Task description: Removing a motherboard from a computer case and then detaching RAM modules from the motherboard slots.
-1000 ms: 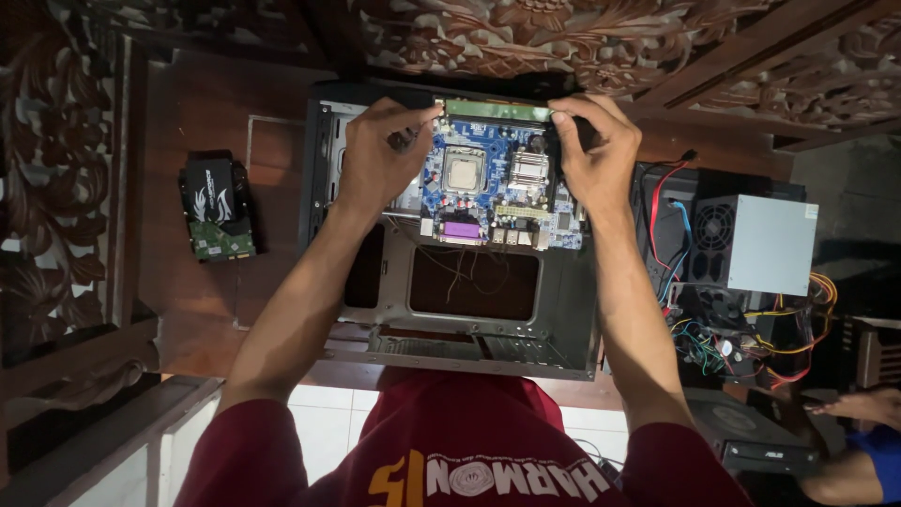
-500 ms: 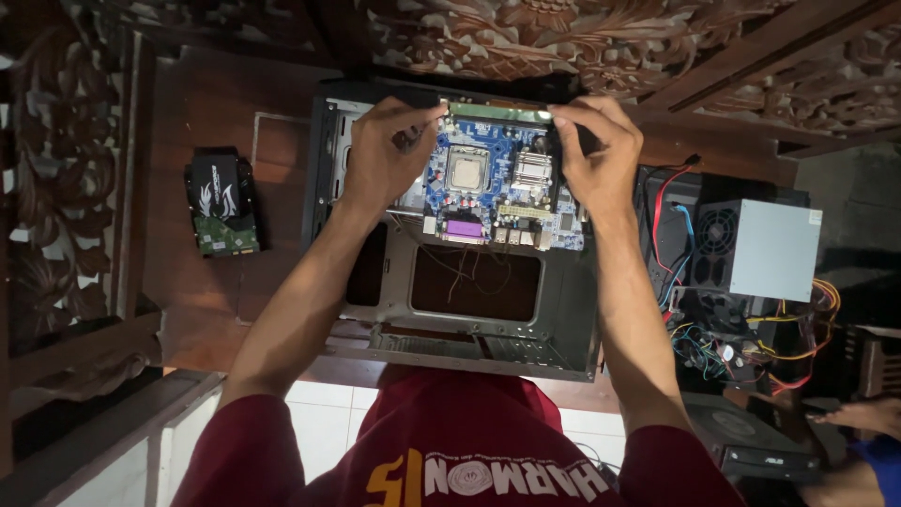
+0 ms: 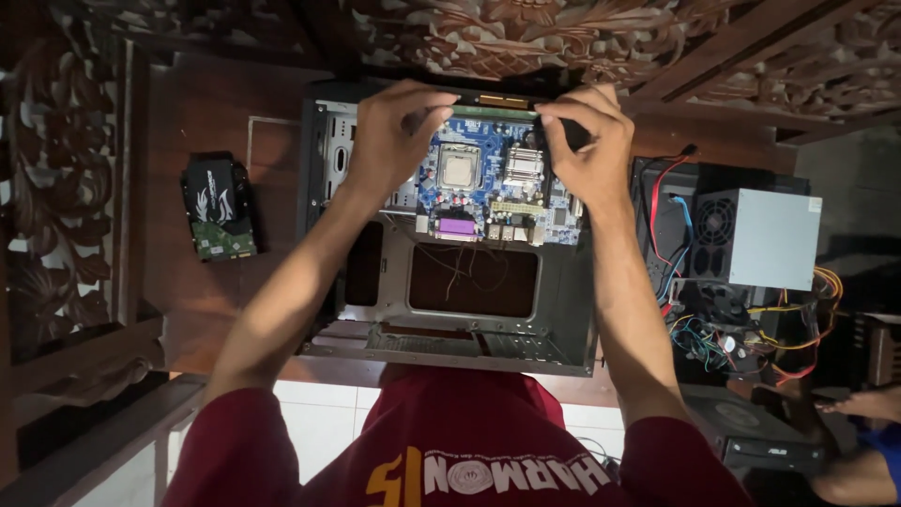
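- My left hand and right hand each pinch one end of the memory stick, fingers closed on it, thumbs under.
- It lies along the far edge of the blue motherboard, inside the open computer case on the counter.
- Light, stiff, thin (likely fragile): I'd hold only its short ends.

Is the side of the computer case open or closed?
Open: the computer case has no side panel, so the blue motherboard inside shows.
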